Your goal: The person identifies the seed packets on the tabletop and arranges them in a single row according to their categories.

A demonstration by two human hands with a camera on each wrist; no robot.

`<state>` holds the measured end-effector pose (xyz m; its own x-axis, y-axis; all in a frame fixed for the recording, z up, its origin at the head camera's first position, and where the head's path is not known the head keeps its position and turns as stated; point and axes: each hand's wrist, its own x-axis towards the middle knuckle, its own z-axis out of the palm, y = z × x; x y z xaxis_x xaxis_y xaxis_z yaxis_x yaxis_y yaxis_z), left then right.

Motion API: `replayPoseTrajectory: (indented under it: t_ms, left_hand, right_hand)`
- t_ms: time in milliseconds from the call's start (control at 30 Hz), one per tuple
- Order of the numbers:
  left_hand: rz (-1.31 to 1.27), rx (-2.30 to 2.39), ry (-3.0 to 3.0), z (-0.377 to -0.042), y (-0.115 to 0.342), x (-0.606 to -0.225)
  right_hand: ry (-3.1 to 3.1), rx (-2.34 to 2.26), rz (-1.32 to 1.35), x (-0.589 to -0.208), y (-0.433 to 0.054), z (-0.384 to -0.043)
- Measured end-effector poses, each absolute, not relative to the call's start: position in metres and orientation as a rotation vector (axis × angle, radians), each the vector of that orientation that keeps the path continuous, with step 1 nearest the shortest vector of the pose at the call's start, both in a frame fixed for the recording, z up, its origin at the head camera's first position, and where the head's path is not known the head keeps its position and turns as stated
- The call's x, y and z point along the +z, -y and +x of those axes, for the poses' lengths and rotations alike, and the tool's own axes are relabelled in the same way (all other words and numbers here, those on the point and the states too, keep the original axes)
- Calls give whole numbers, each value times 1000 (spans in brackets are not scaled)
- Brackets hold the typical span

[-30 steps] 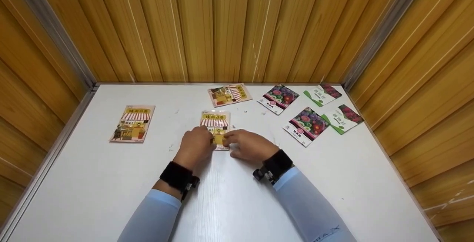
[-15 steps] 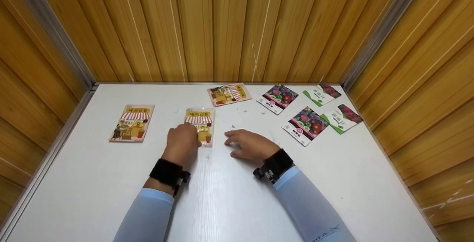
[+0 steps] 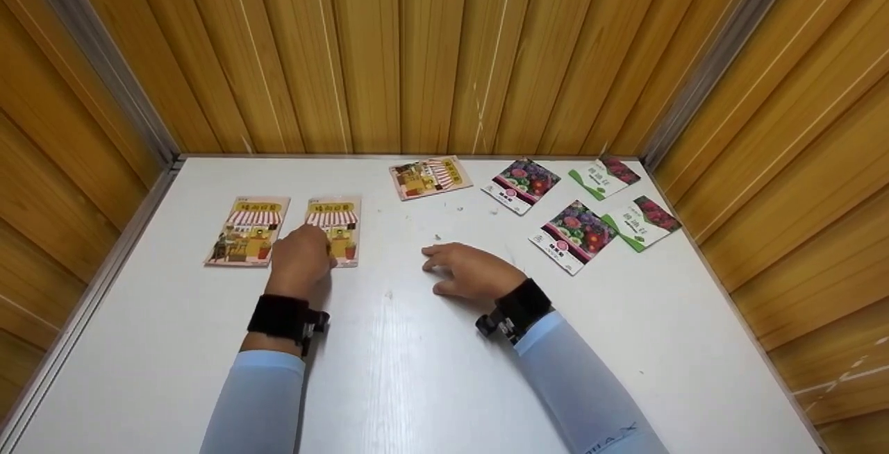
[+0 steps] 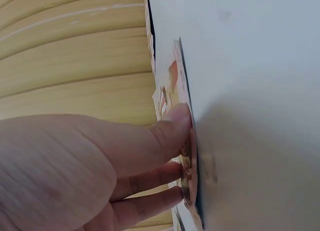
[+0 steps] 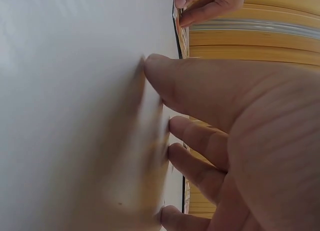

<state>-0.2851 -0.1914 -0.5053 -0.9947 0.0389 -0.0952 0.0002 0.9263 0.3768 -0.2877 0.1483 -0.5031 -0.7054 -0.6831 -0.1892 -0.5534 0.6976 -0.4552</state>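
A pink seed packet (image 3: 344,237) printed with a striped awning lies flat at centre left. My left hand (image 3: 300,254) covers its lower left part. In the left wrist view, the thumb and fingertips press on the packet's face near its edge, with the fingers fairly straight. Just to the left lies a matching seed packet (image 3: 250,221), its right edge partly behind the hand. Further right, my right hand (image 3: 476,271) rests with spread fingers and holds nothing; its fingertips are down at the white tabletop (image 3: 417,357) in the right wrist view.
A third awning packet (image 3: 430,178) lies turned sideways by the back edge. Two flower-picture packets (image 3: 574,235) and two green-and-white packets (image 3: 640,223) are grouped at the back right. Wood-patterned walls (image 3: 424,51) enclose the back and sides. Small specks dot the tabletop.
My left hand has slid the awning packet leftward from the middle, up beside the matching one. The right hand, earlier at that packet's right edge, has stayed put and is now apart from it.
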Motion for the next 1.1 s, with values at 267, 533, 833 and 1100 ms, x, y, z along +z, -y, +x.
replayPoseTrajectory:
  t_ms: [267,533,833,1100]
  left_hand:
    - [-52,637,-2977,-289,209,-513]
    - [-15,565,-3037,-282,210,-501]
    - [-28,565,-3030,-281,213,-501]
    - [-54,700,-3005,-279,211,-494]
  right_hand:
    - [-2564,-523,-915,-502,-146,-287]
    - [-2567,-540,-941,-504,-146,-287]
    - [-2561,-554,-924,-504,-144,-288]
    - [-2629,-564,-876,-500,-141,-288]
